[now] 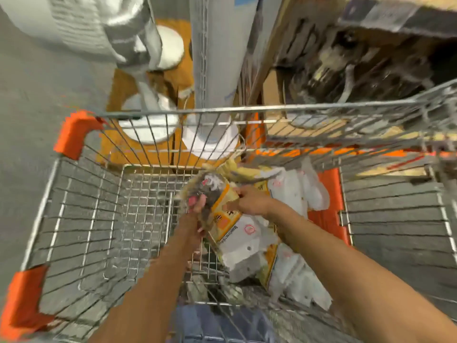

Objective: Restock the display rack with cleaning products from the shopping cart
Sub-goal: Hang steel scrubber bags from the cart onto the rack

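Note:
Both my arms reach down into a wire shopping cart [74, 219] with orange corner guards. My left hand [195, 214] grips the left side of a packaged cleaning product [217, 194], a grey mop-like item with a yellow-orange label. My right hand [249, 201] holds the same package on its right edge. The package is lifted slightly above a heap of similar white and yellow packages [284, 243] lying in the cart's right half. The picture is blurred by motion.
Beyond the cart's front stands an orange display base [178, 70] holding white round items [170, 45] and a tall grey wire panel [210, 45]. A cardboard box [272, 45] with dark mop heads [346, 60] sits at the upper right. Grey floor lies to the left.

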Demonstrator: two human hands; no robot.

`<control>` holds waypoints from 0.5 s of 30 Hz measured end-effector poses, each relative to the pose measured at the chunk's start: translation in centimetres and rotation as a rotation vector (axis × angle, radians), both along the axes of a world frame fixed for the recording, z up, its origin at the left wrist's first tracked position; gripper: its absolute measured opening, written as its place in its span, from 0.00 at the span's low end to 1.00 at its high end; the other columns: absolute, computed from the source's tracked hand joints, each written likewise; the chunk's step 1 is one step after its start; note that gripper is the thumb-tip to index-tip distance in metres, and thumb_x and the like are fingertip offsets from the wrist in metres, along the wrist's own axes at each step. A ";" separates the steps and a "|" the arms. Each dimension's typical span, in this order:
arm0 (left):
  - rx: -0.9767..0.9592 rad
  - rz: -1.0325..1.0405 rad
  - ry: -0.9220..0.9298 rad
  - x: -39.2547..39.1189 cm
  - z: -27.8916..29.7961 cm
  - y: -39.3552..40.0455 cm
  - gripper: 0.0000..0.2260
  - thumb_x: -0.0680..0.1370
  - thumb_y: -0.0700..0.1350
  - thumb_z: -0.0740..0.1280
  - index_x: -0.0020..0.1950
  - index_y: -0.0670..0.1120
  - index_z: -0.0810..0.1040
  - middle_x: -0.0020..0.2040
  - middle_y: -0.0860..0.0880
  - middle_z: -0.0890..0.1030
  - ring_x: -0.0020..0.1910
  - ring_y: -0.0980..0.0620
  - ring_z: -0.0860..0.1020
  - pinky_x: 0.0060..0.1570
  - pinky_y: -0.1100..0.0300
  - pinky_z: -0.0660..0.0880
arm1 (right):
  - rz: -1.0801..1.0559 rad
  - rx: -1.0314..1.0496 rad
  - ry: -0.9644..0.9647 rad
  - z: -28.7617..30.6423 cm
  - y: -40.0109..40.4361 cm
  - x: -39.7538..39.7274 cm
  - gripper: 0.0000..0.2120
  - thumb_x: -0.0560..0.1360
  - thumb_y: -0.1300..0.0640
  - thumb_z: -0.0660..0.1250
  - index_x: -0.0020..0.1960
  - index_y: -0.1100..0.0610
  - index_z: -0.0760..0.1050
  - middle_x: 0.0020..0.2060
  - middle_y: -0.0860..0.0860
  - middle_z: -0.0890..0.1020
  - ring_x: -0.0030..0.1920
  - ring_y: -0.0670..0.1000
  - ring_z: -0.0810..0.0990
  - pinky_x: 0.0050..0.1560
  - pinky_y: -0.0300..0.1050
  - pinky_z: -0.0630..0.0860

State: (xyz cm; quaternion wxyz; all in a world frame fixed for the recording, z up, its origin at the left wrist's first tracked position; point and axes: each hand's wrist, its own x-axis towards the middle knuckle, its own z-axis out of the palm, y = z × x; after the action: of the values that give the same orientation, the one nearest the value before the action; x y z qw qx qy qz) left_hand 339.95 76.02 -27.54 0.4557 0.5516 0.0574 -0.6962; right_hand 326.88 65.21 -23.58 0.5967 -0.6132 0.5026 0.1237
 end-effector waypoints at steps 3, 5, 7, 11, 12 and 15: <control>-0.194 0.068 -0.015 1.6 6.7 -2.0 0.25 0.71 0.52 0.66 0.63 0.39 0.75 0.49 0.43 0.83 0.43 0.50 0.83 0.41 0.56 0.81 | 0.006 -0.055 -0.118 8.1 -2.0 1.1 0.12 0.70 0.52 0.73 0.30 0.48 0.74 0.29 0.42 0.72 0.30 0.39 0.69 0.32 0.35 0.66; -0.301 0.142 -0.077 3.3 12.4 -3.6 0.21 0.70 0.49 0.67 0.60 0.41 0.77 0.50 0.43 0.83 0.45 0.49 0.83 0.45 0.54 0.81 | 0.007 -0.071 -0.240 14.0 -3.0 2.3 0.06 0.70 0.57 0.73 0.36 0.56 0.79 0.33 0.49 0.80 0.35 0.45 0.77 0.41 0.39 0.73; -0.375 0.217 -0.181 4.8 18.8 -4.6 0.15 0.70 0.48 0.67 0.53 0.43 0.79 0.43 0.46 0.85 0.40 0.52 0.83 0.38 0.57 0.81 | 0.025 -0.155 -0.315 20.0 -4.0 3.9 0.12 0.69 0.58 0.73 0.47 0.65 0.80 0.41 0.57 0.82 0.42 0.52 0.78 0.50 0.48 0.73; -0.534 0.400 -0.465 6.9 31.3 -3.4 0.06 0.74 0.44 0.68 0.49 0.44 0.79 0.37 0.49 0.85 0.35 0.55 0.83 0.35 0.60 0.80 | 0.136 -0.311 -0.443 31.5 -3.3 7.4 0.14 0.67 0.54 0.75 0.43 0.64 0.80 0.41 0.60 0.82 0.40 0.54 0.76 0.44 0.50 0.75; -0.555 0.446 -0.556 7.2 34.1 -2.3 0.04 0.75 0.43 0.68 0.48 0.44 0.79 0.35 0.50 0.84 0.33 0.56 0.82 0.33 0.61 0.80 | 0.169 -0.352 -0.478 33.7 -2.8 8.2 0.10 0.67 0.55 0.74 0.40 0.61 0.79 0.38 0.58 0.81 0.38 0.53 0.76 0.40 0.46 0.73; -0.564 0.531 -0.892 8.1 41.0 2.8 0.01 0.75 0.42 0.69 0.44 0.45 0.79 0.33 0.54 0.83 0.32 0.59 0.81 0.32 0.66 0.76 | 0.304 -0.446 -0.617 39.7 0.3 10.5 0.06 0.69 0.56 0.73 0.36 0.55 0.79 0.34 0.49 0.81 0.36 0.47 0.78 0.42 0.45 0.73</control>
State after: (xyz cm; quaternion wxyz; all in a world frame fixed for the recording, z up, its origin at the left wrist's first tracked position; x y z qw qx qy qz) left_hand 348.08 78.87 13.50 0.7236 0.6153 -0.1910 -0.2476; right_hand 337.42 65.50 16.08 0.5466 -0.8033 0.2181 -0.0913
